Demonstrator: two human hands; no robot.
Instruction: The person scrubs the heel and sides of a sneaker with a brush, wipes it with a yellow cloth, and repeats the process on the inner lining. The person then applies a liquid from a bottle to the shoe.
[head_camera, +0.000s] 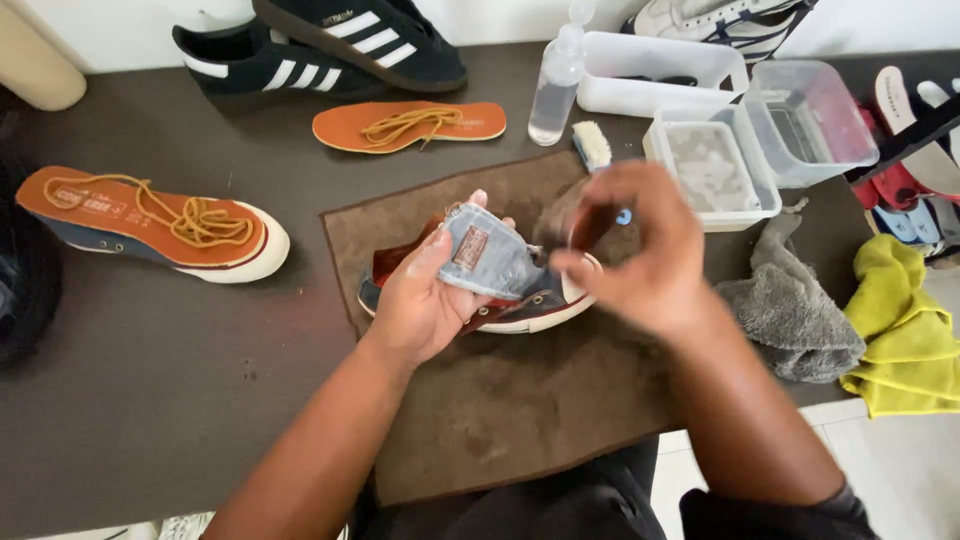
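Gripping the denim tongue (487, 252) of a sneaker (520, 305), the left hand (425, 300) has its thumb and fingers closed around the fabric and pulls it up, away from the shoe. The right hand (640, 250) is blurred; its fingertips look bunched together at the tongue's edge, but I cannot tell whether they pinch anything. The sneaker lies on its side on a brown towel (500, 420) at the middle of the dark table (170, 380), under both hands.

Progress, as I judge it: the shoe in hand is already unlaced and its insole is out, so preparation is done. The tongue is only now being opened up, and I see no foam or wetness on it, so the cleaning proper appears to lie ahead. The matching sneaker (160, 228) sits well apart to the left with its tan lace (190, 215) piled on top, apparently untreated. An orange insole (410, 125) carrying a second lace lies beyond the towel, and a pair of black striped shoes (320, 45) waits at the far edge.

Containers: a clear plastic tub (712, 170) just beyond the right hand holds a cloudy liquid. A second clear tub (810, 120) beside it looks nearly empty. A white tray (660, 70) behind them holds a dark item I cannot identify. A spray bottle (555, 90) stands part-filled with clear liquid, with a small brush (592, 145) near its base. A grey cloth (790, 300) and a yellow cloth (905, 330) lie at the right.
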